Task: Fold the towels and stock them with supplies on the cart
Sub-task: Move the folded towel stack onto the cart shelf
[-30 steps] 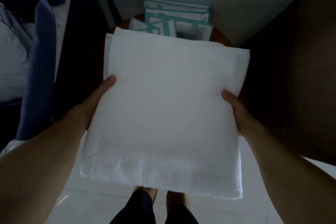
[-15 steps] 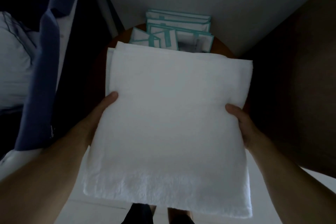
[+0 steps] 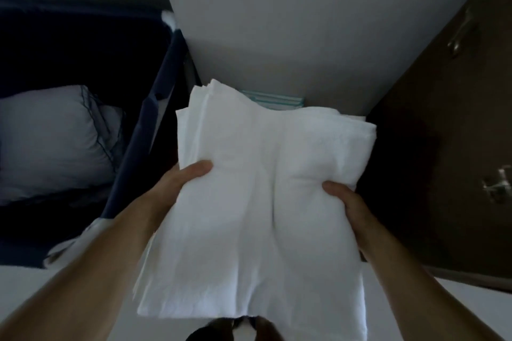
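Leftmost, a white pillow (image 3: pixel 52 141) with dark piping lies in shadow behind a blue fabric rail (image 3: pixel 144 147). Next comes the person's left hand (image 3: pixel 177 183). Its thumb lies on top of the folded towels (image 3: pixel 263 216) at their left edge and its fingers are hidden beneath, so the hand grasps the stack between thumb and fingers.

The towels are white and several layers thick. They are held in the air in front of the person's body, flat side up. A long furrow runs down the middle where the two sides are squeezed toward one another.

Beyond the far edge of the stack, teal-edged packets (image 3: pixel 274 98) show as a thin strip against the pale wall (image 3: pixel 304 22). What they rest on is covered by the towels.

At the right edge of the stack, the right hand (image 3: pixel 346 202) mirrors the left: thumb above, fingers out of sight below, gripping the cloth. Farthest right stands a dark wooden door (image 3: pixel 443 147) with a metal handle (image 3: pixel 498 185).

Step in hand, as judged: folding appears done, and the stack is being carried for stocking. No cart can be made out in this view. The next move would call for keeping the layers level and squared, then lowering them beside the packets rather than onto them. Both thumbs should let go together so the top layers do not slide.
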{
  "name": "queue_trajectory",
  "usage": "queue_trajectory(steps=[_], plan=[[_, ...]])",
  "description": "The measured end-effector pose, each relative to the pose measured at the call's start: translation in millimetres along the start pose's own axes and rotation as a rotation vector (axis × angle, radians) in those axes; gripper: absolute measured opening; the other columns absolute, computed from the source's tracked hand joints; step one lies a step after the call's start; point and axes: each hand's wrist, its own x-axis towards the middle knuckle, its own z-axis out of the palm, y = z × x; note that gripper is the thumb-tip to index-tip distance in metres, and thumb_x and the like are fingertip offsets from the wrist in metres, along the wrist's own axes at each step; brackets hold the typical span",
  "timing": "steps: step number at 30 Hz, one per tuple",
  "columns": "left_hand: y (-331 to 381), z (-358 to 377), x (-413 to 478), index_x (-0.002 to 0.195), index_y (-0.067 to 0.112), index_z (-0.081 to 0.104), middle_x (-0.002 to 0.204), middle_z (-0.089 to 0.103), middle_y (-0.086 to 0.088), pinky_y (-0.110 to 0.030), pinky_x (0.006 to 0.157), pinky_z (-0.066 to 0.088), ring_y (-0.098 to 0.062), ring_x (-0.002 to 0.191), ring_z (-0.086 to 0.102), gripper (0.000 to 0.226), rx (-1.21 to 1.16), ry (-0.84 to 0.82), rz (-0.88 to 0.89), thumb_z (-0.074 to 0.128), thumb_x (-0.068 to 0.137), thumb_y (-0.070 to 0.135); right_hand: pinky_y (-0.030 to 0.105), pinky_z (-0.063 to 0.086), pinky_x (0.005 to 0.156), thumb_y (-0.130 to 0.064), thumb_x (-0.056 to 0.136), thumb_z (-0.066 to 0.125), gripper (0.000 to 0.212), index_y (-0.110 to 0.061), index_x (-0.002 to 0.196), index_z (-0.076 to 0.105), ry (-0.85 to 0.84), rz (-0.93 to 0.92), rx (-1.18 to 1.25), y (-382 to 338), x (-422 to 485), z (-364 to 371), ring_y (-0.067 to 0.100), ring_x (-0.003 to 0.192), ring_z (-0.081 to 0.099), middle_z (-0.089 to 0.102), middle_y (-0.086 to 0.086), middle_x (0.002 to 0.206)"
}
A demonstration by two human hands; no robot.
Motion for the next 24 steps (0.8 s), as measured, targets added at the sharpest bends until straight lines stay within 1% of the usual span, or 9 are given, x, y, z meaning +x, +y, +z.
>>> queue_trajectory(steps=[1, 3, 9, 12, 16, 18, 20, 22, 24], plan=[[11, 6, -10, 0.127, 0.026, 0.061, 0.113, 0.074, -0.007, -0.042, 0.075, 0.06, -0.03, 0.099, 0.072, 0.077, 0.012, -0.015, 0.056, 0.087, 0.059, 0.052, 0.046, 0.058, 0.087, -0.043, 0.052, 0.088, 0.082, -0.024, 0.128, 0.064, 0.015, -0.03, -0.023, -7, -8, 6, 0.031, 0.1, 0.072, 0.074, 0.008, 0.114], [30, 17, -31, 0.13, 0.031, 0.059, 0.114, 0.074, -0.002, -0.042, 0.077, 0.06, -0.026, 0.099, 0.073, 0.081, 0.04, -0.041, 0.143, 0.088, 0.058, 0.051, 0.043, 0.057, 0.087, -0.046, 0.045, 0.089, 0.09, -0.025, 0.13, 0.063, 0.041, -0.106, -0.026, -21, -27, 16, 0.026, 0.1, 0.073, 0.074, 0.005, 0.115], [65, 35, -83, 0.134, 0.032, 0.057, 0.116, 0.072, 0.01, -0.029, 0.074, 0.058, -0.011, 0.096, 0.072, 0.084, 0.09, -0.029, 0.349, 0.087, 0.058, 0.053, 0.042, 0.056, 0.091, -0.048, 0.041, 0.087, 0.086, -0.034, 0.123, 0.065, 0.147, -0.31, -0.006, -59, -94, 40, 0.023, 0.101, 0.071, 0.073, -0.004, 0.113], [70, 41, -119, 0.135, 0.032, 0.055, 0.117, 0.071, 0.012, -0.033, 0.084, 0.058, -0.007, 0.098, 0.071, 0.088, 0.131, -0.063, 0.468, 0.087, 0.057, 0.054, 0.038, 0.059, 0.082, -0.048, 0.041, 0.086, 0.073, -0.042, 0.111, 0.065, 0.226, -0.44, -0.001, -59, -146, 49, 0.017, 0.094, 0.072, 0.075, -0.011, 0.102], [76, 38, -176, 0.131, 0.037, 0.057, 0.116, 0.071, 0.013, -0.043, 0.092, 0.055, -0.014, 0.106, 0.068, 0.092, 0.127, -0.12, 0.576, 0.09, 0.049, 0.06, 0.039, 0.059, 0.077, -0.048, 0.045, 0.086, 0.072, -0.047, 0.114, 0.064, 0.306, -0.551, 0.039, -51, -218, 52, 0.017, 0.091, 0.073, 0.074, -0.012, 0.102], [84, 41, -205, 0.124, 0.044, 0.059, 0.114, 0.071, 0.016, -0.038, 0.088, 0.056, -0.012, 0.105, 0.068, 0.083, 0.158, -0.144, 0.65, 0.089, 0.049, 0.061, 0.038, 0.059, 0.077, -0.047, 0.048, 0.086, 0.069, -0.045, 0.114, 0.066, 0.339, -0.611, 0.072, -47, -251, 49, 0.018, 0.09, 0.074, 0.075, -0.011, 0.102], [92, 51, -234, 0.112, 0.05, 0.06, 0.104, 0.071, 0.023, -0.025, 0.074, 0.057, -0.004, 0.098, 0.068, 0.072, 0.198, -0.17, 0.716, 0.087, 0.047, 0.064, 0.037, 0.06, 0.073, -0.047, 0.049, 0.086, 0.065, -0.045, 0.112, 0.067, 0.374, -0.654, 0.109, -40, -285, 42, 0.017, 0.087, 0.075, 0.076, -0.01, 0.101], [97, 66, -258, 0.115, 0.045, 0.061, 0.104, 0.07, 0.022, -0.022, 0.071, 0.056, -0.003, 0.096, 0.068, 0.08, 0.219, -0.196, 0.763, 0.086, 0.042, 0.066, 0.036, 0.06, 0.071, -0.048, 0.05, 0.086, 0.066, -0.044, 0.112, 0.067, 0.409, -0.681, 0.14, -33, -316, 30, 0.016, 0.085, 0.075, 0.076, -0.01, 0.1], [98, 86, -281, 0.13, 0.033, 0.06, 0.116, 0.068, 0.015, -0.03, 0.081, 0.056, -0.008, 0.101, 0.067, 0.097, 0.253, -0.211, 0.808, 0.085, 0.042, 0.065, 0.038, 0.06, 0.073, -0.048, 0.05, 0.086, 0.066, -0.044, 0.113, 0.068, 0.446, -0.717, 0.175, -26, -346, 12, 0.017, 0.086, 0.075, 0.076, -0.008, 0.1]])
